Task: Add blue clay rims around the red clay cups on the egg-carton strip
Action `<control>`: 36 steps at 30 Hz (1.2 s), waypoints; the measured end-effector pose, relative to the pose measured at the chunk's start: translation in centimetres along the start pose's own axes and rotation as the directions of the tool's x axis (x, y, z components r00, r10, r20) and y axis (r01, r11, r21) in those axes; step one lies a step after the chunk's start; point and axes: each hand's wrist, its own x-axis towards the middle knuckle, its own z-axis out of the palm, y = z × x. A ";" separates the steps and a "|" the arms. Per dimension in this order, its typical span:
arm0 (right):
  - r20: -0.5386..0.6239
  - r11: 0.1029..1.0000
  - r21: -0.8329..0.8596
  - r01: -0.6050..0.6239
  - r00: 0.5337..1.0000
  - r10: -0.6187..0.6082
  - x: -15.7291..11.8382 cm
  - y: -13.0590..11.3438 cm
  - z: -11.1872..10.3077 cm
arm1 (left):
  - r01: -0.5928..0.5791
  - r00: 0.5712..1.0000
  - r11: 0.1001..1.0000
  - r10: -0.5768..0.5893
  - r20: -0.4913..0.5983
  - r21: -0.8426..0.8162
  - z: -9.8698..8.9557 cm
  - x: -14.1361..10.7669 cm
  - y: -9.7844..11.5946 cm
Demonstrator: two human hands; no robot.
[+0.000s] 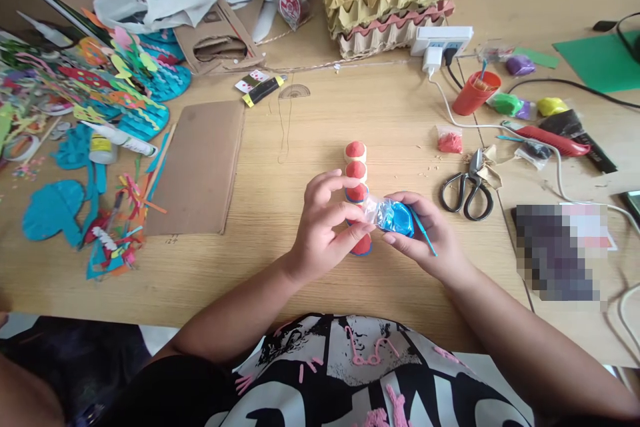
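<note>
Apparently, the work is sitting partway along, judging by the row of red domes [356,169] that is lying on the worktop [400,107] in front of the person, running away from the body. The two farthest domes are showing red tops above pale rims, with no blue visible on them. The third and the nearest are showing blue along their lower edges, while the left hand [325,220] is hiding most of the one between, so its rim cannot be told. Red covering is therefore looking done on the tops in view, and blue edging is appearing on only some of them.

Just above the near end of the row, both hands are gripping a blue packet [400,219]. The left thumb and forefinger are pinching its clear end, the other fingers spreading loosely; the right hand [430,233] is closing round the blue end and is also keeping a thin blue stick [431,245] against the palm side. The packet's contents are showing inside clear film; whether it is open cannot be told.

Scissors [467,190] and a small red packet [450,140] are lying beyond the right hand, untouched.
</note>
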 end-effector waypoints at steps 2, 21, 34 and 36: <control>0.000 0.987 -0.134 0.086 0.996 -0.087 -0.1 -0.3 -0.3 | 0.030 0.999 0.998 -0.029 0.024 -0.060 -0.1 0.0 0.1; 0.122 0.933 -0.296 0.204 0.977 -0.175 -0.3 -0.2 -0.8 | 0.020 0.987 1.000 -0.022 0.160 0.011 -0.5 0.1 0.1; 0.153 0.957 -0.172 0.235 0.966 -0.210 -0.7 -0.3 0.4 | 0.093 0.991 0.986 -0.078 0.111 -0.135 0.6 -0.6 0.7; 0.162 0.953 -0.176 0.247 0.962 -0.219 -0.7 -0.5 0.5 | 0.113 0.989 0.984 -0.098 0.108 -0.136 0.6 -0.7 1.0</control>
